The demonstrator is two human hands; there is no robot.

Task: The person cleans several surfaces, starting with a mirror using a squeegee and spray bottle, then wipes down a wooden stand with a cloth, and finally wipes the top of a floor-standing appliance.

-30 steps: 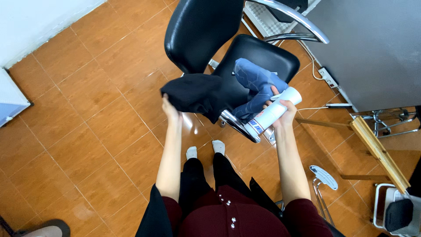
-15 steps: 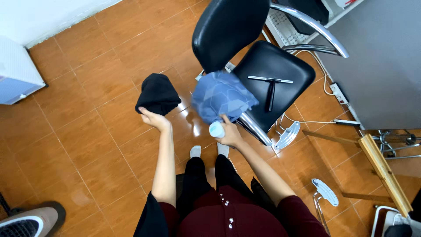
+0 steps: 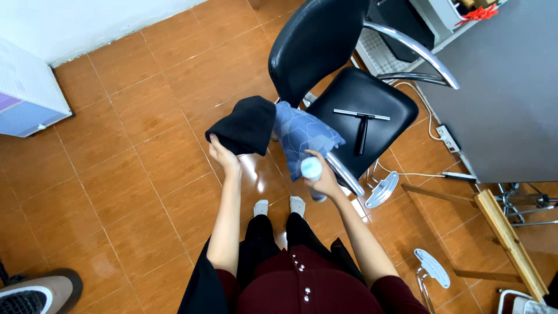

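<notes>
While gripped: white bottle (image 3: 312, 170) (blue cloth (image 3: 303, 135) above), right hand (image 3: 323, 179).

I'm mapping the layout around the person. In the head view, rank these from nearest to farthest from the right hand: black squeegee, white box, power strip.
From the right hand:
1. Black squeegee, on the chair seat just above right.
2. Power strip, on the floor farther right.
3. White box, far left by the wall.

Both arms outstretched, left hand (image 3: 224, 156) and right hand (image 3: 323, 181) clenched (gripping).
</notes>
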